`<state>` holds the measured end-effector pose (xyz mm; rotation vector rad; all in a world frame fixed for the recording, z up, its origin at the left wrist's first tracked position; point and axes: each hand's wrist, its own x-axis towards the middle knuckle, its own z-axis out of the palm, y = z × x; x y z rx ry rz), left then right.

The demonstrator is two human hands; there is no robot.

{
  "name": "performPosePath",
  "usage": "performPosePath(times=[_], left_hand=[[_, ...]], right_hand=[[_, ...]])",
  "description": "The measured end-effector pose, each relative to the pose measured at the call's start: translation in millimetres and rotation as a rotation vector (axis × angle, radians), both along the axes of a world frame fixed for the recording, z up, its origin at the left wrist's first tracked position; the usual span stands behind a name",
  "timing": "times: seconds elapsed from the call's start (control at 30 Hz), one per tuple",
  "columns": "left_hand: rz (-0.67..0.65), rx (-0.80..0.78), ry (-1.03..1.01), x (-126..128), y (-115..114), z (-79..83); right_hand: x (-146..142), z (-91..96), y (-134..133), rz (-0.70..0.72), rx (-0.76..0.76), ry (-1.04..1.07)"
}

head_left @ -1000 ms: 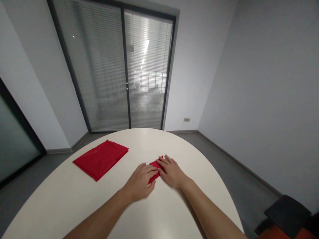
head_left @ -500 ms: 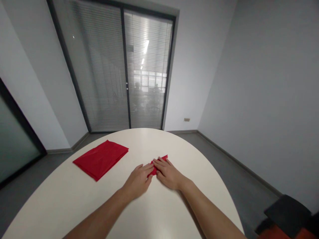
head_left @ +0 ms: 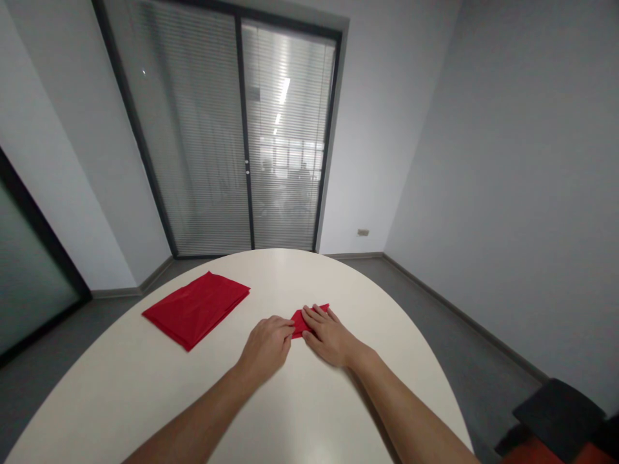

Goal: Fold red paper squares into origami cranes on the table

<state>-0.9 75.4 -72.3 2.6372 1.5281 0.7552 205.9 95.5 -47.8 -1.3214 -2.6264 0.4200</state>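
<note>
A small folded red piece of thin material [head_left: 299, 324], cloth or plastic bag, lies on the white table under both my hands. My left hand [head_left: 267, 343] is at its left end, the fingers curled and pinching that edge. Flat across its right part rests my right hand [head_left: 331, 339], with fingers stretched out and slightly spread. A red corner pokes out beyond the right fingertips; what lies beneath that palm is hidden. Farther left is a larger red folded sheet [head_left: 197, 310] of similar look, lying flat with creases and layered edges, touched by neither hand.
The round white table [head_left: 300, 412] has a curved edge all around in front of me. Beyond it stands a glass door with blinds [head_left: 290, 193]. At the lower right is a dark chair [head_left: 556, 412] with some orange-red beside it.
My left hand has drawn slightly left, its fingers curling from flat to a pinch at the piece's left end. My right hand stays pressed on the piece, which has shifted slightly right.
</note>
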Motion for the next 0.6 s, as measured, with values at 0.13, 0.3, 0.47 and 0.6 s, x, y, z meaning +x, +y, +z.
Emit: performPosePath(times=[0.13,0.3,0.47,0.6], left_hand=[[0.018,-0.004,0.01,-0.7,0.2,2.2],[0.065,-0.019,0.019,-1.4,-0.7,3.1],[0.051,-0.031,0.039,-1.0,-3.7,6.7],[0.013,-0.04,0.068,-1.2,-4.6,8.3]], right_hand=[[2.0,0.3,3.9,0.03,0.069,0.052],[1.4,-1.7,7.4,-0.015,0.11,0.17],[-2.7,-6.3,8.2,-0.066,0.15,0.257],[-4.3,-11.3,9.6,-0.1,0.191,0.292]])
